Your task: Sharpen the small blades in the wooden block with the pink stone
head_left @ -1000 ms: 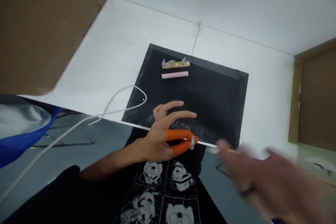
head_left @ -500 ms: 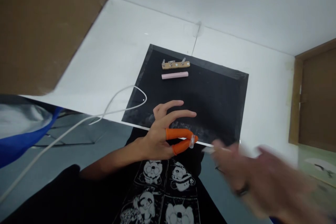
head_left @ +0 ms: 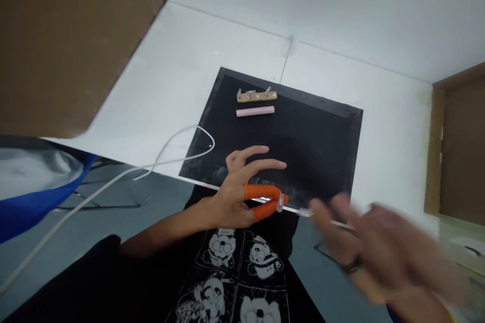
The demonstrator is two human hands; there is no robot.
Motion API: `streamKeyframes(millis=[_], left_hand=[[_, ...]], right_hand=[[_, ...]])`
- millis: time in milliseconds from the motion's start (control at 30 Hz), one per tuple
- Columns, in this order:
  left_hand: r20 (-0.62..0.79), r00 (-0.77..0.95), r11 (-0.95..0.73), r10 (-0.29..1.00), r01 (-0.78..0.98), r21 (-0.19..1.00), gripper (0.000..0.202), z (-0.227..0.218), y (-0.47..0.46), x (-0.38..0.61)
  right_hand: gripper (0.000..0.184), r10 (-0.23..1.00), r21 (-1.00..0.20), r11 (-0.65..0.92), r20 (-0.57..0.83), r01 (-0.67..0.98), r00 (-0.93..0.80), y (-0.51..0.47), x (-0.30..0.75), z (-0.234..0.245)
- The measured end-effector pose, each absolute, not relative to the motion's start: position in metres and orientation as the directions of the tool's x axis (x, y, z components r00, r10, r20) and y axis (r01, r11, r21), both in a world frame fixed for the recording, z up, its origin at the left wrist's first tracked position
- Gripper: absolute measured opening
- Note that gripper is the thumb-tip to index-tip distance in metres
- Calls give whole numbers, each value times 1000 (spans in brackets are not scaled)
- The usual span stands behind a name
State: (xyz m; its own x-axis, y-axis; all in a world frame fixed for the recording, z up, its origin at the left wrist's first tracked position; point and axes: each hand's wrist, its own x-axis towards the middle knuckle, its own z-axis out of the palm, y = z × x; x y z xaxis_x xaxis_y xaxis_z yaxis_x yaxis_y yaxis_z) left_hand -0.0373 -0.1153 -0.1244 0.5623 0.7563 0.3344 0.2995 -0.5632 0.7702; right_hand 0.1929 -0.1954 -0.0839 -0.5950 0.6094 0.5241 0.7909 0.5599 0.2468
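My left hand (head_left: 237,197) has orange finger cots (head_left: 263,192) on its thumb and one finger. Between those two tips it pinches a small clear plastic piece (head_left: 280,203); the other fingers stretch out over the black mat (head_left: 318,136). To the right, my right hand (head_left: 375,242) is smeared by motion. Its fingers hold a thin white stick (head_left: 304,212), whose end points at the clear piece with a small gap between them. What kind of tool the stick is, I cannot make out.
Toward the mat's back lie a wooden strip (head_left: 257,96) bearing several small clear pieces and a pale pink bar (head_left: 255,111). A white cable (head_left: 166,162) loops over the left edge. Brown boards stand left (head_left: 76,35) and right (head_left: 464,146) on the white table (head_left: 390,156).
The view has shifted slightly. My right hand, still blurred, has turned a little, and more of the white stick shows. My left hand keeps its pinch on the clear piece.
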Motion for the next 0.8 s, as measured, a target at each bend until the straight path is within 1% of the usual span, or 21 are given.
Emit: streamKeyframes(millis=[33,67,100,133,200,233,300,400,533,633,800], left_hand=[[336,562,-566,756,303,767,4,-125,-115,-37],[338,557,-567,758,308,764,4,-125,-115,-37],[339,554,-568,760,314,761,5,-126,-114,-37],[339,555,-572,759,322,754,5,-127,-113,-36],[346,552,-587,759,351,729,5,-130,-107,-36],[350,549,-597,759,373,710,6,-133,-101,-36],[365,530,-614,765,432,661,6,-139,-85,-36],[370,471,-595,801,549,587,9,-148,-49,-36],[309,372,-483,876,681,550,17,-161,9,-34],[254,375,-453,892,719,527,23,-172,44,-30],[197,392,-436,899,747,502,16,-182,72,-23]], right_hand=[[19,444,363,664,511,653,-736,-191,190,-82],[23,297,446,728,479,520,-826,-188,187,-80],[26,233,471,752,464,461,-854,-185,185,-79],[28,282,436,747,477,502,-833,-183,184,-80],[25,493,292,649,542,703,-681,-181,187,-85],[22,571,226,594,557,772,-603,-180,190,-90],[16,655,116,532,572,839,-494,-180,195,-102],[15,694,17,550,546,835,-469,-184,195,-126],[17,774,-104,451,541,887,-330,-191,189,-158],[14,810,-183,371,543,910,-221,-196,186,-177],[11,856,-300,267,510,916,-83,-206,184,-195]])
